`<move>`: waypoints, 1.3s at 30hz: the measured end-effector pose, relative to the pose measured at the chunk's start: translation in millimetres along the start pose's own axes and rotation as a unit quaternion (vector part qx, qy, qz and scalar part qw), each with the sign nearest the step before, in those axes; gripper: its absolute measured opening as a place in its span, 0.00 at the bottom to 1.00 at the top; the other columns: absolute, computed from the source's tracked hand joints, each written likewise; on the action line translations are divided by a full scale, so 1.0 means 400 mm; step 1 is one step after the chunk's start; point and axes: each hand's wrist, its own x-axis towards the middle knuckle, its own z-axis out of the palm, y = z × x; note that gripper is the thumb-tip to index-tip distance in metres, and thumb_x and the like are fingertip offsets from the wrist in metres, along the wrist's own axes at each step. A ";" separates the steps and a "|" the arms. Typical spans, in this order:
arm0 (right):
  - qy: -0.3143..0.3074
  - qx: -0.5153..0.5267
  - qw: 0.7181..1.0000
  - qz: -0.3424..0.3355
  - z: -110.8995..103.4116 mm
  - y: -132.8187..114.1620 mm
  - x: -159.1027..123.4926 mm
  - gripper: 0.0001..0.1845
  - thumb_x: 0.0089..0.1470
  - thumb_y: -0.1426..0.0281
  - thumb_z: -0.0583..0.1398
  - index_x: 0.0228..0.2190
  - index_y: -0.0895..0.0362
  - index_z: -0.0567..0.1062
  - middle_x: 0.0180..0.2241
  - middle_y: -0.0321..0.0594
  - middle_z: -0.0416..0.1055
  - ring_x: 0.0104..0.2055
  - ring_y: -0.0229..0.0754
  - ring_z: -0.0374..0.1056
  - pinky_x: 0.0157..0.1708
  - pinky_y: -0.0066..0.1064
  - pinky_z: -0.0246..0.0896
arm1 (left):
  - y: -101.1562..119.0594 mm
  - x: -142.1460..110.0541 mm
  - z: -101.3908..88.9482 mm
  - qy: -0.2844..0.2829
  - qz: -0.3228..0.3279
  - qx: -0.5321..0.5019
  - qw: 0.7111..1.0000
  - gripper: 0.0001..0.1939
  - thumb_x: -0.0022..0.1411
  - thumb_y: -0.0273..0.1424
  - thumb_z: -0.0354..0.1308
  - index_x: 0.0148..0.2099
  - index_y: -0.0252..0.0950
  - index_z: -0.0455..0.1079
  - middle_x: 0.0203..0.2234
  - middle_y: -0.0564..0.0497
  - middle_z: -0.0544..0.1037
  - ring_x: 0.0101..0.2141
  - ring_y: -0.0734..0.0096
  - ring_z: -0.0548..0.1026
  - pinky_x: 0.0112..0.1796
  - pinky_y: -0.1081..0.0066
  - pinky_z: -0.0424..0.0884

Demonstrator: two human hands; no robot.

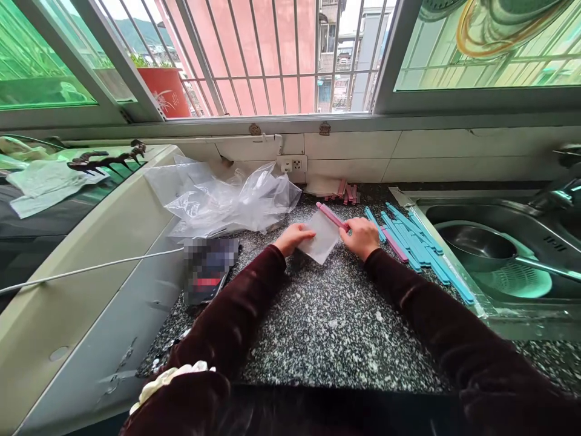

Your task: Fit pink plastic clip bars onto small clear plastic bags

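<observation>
My left hand (295,238) is closed, pinching the left edge of a small translucent plastic bag (321,241) over the counter. My right hand (362,237) grips one end of a slim pink plastic stick (330,214), which slants up and left along the bag's upper right edge. Whether the stick is inside the bag or in front of it, I cannot tell. Just right of my right hand lie several light-blue plastic sticks (415,242), with another pink stick (394,244) among them.
Clear plastic bags (236,200) are heaped at the back left, above a phone (211,266). Short pink pieces (348,192) lie by the wall near a socket (293,164). A sink (436,209) with a pan (476,242) borders the speckled counter (336,339) on the right.
</observation>
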 end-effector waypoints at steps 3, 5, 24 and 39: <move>-0.017 -0.019 0.999 0.045 0.001 0.009 0.070 0.11 0.51 0.66 0.55 0.28 0.58 0.75 0.32 0.48 0.74 0.37 0.48 0.65 0.34 0.36 0.49 | 0.027 0.070 0.017 0.090 0.042 -0.065 0.993 0.13 0.45 0.31 0.66 0.30 0.31 0.66 0.18 0.55 0.69 0.17 0.81 0.66 0.20 0.78 0.62; -0.026 -0.025 0.997 0.075 0.001 0.018 0.118 0.12 0.51 0.66 0.55 0.30 0.59 0.76 0.34 0.49 0.75 0.38 0.50 0.66 0.35 0.37 0.50 | 0.040 0.114 0.036 0.142 0.071 -0.092 0.983 0.14 0.52 0.31 0.61 0.40 0.33 0.64 0.22 0.56 0.70 0.18 0.82 0.66 0.20 0.79 0.63; 0.036 0.028 0.935 0.351 0.181 0.075 0.314 0.16 0.53 0.62 0.53 0.35 0.56 0.77 0.35 0.47 0.76 0.40 0.48 0.69 0.40 0.37 0.52 | 0.013 0.385 0.104 0.303 0.230 0.536 0.753 0.21 0.57 0.28 0.51 0.54 0.32 0.63 0.50 0.39 0.67 0.52 0.56 0.64 0.52 0.61 0.60; 0.108 0.047 0.953 0.280 0.200 0.089 0.301 0.18 0.52 0.61 0.53 0.37 0.60 0.73 0.35 0.51 0.73 0.39 0.51 0.65 0.38 0.39 0.49 | -0.004 0.337 0.102 0.279 0.222 0.617 0.701 0.16 0.58 0.28 0.48 0.48 0.32 0.67 0.55 0.39 0.64 0.55 0.57 0.61 0.54 0.60 0.57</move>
